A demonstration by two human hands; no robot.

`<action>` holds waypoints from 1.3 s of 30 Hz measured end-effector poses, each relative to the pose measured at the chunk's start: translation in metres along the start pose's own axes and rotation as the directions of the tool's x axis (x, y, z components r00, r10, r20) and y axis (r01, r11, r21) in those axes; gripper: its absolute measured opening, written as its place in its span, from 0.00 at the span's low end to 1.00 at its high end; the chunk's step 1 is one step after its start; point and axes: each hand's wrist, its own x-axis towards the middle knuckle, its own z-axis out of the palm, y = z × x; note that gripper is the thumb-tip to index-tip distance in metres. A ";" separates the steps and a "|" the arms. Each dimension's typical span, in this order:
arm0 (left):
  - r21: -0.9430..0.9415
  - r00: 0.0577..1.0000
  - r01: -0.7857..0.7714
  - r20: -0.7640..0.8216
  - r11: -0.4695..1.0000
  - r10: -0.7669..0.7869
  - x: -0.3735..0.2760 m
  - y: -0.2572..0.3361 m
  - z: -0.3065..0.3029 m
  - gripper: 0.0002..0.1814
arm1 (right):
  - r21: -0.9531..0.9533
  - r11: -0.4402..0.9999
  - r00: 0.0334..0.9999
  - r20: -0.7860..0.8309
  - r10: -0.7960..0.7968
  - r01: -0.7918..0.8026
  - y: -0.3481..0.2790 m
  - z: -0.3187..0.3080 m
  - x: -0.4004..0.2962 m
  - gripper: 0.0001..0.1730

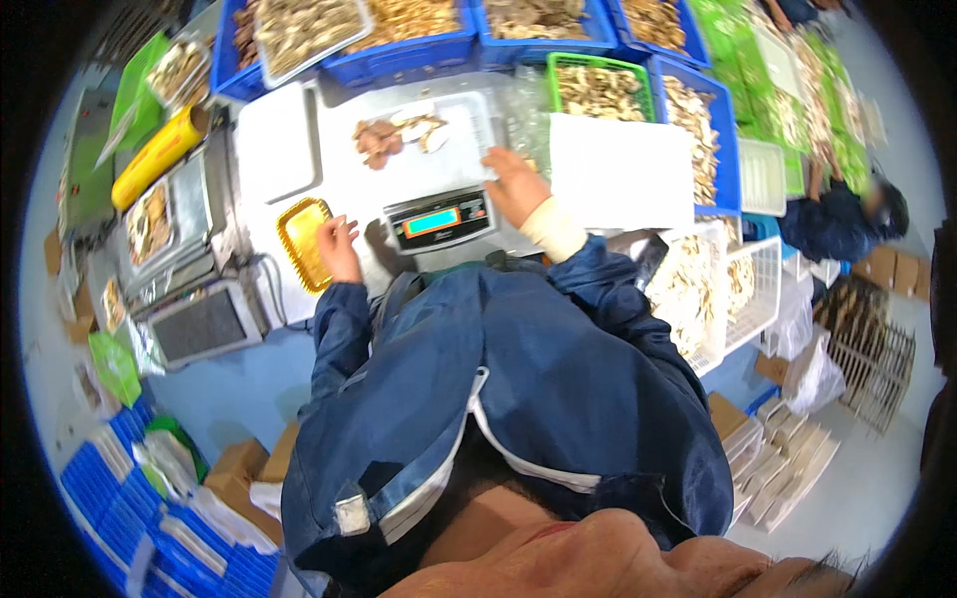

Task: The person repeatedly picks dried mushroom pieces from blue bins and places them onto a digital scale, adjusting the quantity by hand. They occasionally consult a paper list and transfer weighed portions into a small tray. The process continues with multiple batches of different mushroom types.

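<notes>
My left hand (340, 247) hovers by the right edge of a gold tray with a fluted rim (299, 243), fingers loosely bent and holding nothing visible. At the right rim of a translucent plastic tray (456, 164) is my right hand (516, 185), its fingertips touching or just beside that rim. The tray sits on a digital scale (441, 220) with a lit display. Inside it, brown dried slices (379, 142) lie to the left of paler dried mushroom slices (426, 131).
Left are a white lidded tray (277, 142), a yellow roll (157, 158) and a tray-sealing machine (198, 321). White sheets (620, 172) lie right, by a green basket (553, 82). Blue crates (407, 56) of dried mushrooms line the back. Another person (837, 224) works at far right.
</notes>
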 end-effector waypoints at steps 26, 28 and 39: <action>0.344 0.942 0.296 0.045 0.891 -0.331 -0.010 -0.092 -0.012 0.17 | 0.258 0.957 0.990 -0.025 0.141 -0.130 0.018 -0.068 -0.070 0.14; 0.343 0.948 0.271 0.068 0.900 -0.311 -0.011 -0.090 -0.013 0.19 | 0.202 0.976 0.997 0.008 0.082 -0.081 0.019 -0.068 -0.069 0.15; 0.259 0.944 0.301 0.059 0.918 -0.326 -0.021 -0.089 -0.018 0.21 | 0.208 0.978 0.999 0.037 0.000 -0.008 0.004 -0.045 -0.068 0.15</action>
